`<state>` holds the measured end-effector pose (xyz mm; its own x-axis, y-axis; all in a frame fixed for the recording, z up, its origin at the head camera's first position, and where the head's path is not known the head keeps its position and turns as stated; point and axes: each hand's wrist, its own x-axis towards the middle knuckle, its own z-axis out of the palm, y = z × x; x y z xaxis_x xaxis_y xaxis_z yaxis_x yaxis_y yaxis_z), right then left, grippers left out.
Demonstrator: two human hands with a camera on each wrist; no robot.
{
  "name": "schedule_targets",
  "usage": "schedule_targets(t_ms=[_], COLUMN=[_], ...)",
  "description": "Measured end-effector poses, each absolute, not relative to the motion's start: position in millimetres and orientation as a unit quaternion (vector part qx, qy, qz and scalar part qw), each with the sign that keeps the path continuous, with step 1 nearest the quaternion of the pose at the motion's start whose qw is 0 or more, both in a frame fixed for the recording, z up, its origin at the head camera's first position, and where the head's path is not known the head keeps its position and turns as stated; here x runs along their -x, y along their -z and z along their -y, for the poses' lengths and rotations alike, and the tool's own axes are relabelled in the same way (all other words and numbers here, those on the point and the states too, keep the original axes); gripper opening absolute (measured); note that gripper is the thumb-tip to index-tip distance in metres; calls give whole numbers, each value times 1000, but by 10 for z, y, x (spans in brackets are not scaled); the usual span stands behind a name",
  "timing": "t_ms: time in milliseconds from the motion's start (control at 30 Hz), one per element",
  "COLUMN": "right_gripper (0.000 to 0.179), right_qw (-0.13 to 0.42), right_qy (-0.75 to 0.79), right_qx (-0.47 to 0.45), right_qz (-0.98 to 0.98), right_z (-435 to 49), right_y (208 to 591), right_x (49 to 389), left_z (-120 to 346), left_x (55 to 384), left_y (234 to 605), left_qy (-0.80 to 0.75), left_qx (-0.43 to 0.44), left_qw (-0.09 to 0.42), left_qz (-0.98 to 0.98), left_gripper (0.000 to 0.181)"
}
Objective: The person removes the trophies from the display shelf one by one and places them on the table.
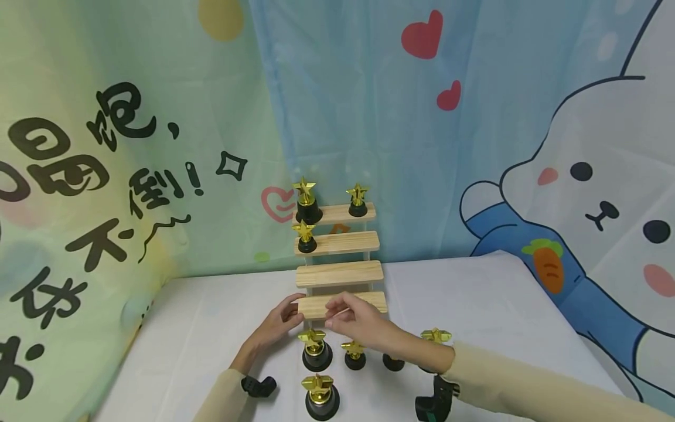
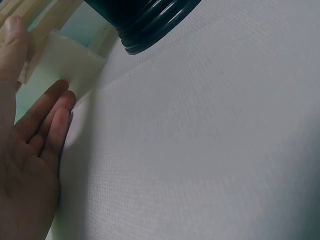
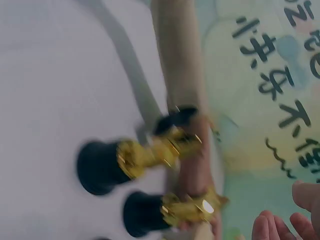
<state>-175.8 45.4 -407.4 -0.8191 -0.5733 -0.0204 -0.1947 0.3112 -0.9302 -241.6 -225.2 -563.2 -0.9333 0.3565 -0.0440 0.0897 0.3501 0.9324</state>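
A stepped wooden shelf (image 1: 340,274) stands on the table, with gold star trophies on black bases. A large trophy (image 1: 308,212) and a smaller trophy (image 1: 358,207) are on its top tier; another small trophy (image 1: 306,242) is on the tier below. My left hand (image 1: 282,319) rests against the left end of the lowest tier, its fingers (image 2: 56,120) fairly straight beside the translucent side panel (image 2: 75,57). Above the lowest tier is my right hand (image 1: 358,319), fingers loosely bent, with nothing visible in them.
In front of the shelf, several trophies stand on the white tablecloth (image 1: 453,293), among them a large trophy (image 1: 317,357), a small trophy (image 1: 355,358) and a nearer large trophy (image 1: 322,404). A printed curtain (image 1: 337,117) hangs behind. Black wrist cameras sit at both wrists.
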Motion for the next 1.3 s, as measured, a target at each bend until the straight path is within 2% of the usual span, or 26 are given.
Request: schedule_targets(t_ms=[267,467,700,800,967,1300], right_gripper=[30,36,35,36,41,41], right_qw=[78,41,-32,-47,-43,7], right_qy=[487,477,429,410,395,438], right_qx=[259,250,259,257,261,259], right_qz=[-831,-842,-865,-874,-880,-861], right_z=[-385,-291,-183,-165,-152,-19], right_y=[3971,3871,3818,3820,3831,3844], right_x=[2181,2492,2875,3011,3172,3387], left_z=[2274,2275,2293,2289,2262,2276], left_x=[2411,2404,2390,2393,2409,2432], left_y=[5671,5699,5701,5703,5704,5674], left_qy=[-558,-561,-555,-557,-561,-559], left_qx=[-135,-137,-139,-140,-148,-143], left_qw=[119,121,115,117,121,117], left_qz=[-810,-807,-812,-810,-805,-809], left_gripper=[54,54,55,54,55,55])
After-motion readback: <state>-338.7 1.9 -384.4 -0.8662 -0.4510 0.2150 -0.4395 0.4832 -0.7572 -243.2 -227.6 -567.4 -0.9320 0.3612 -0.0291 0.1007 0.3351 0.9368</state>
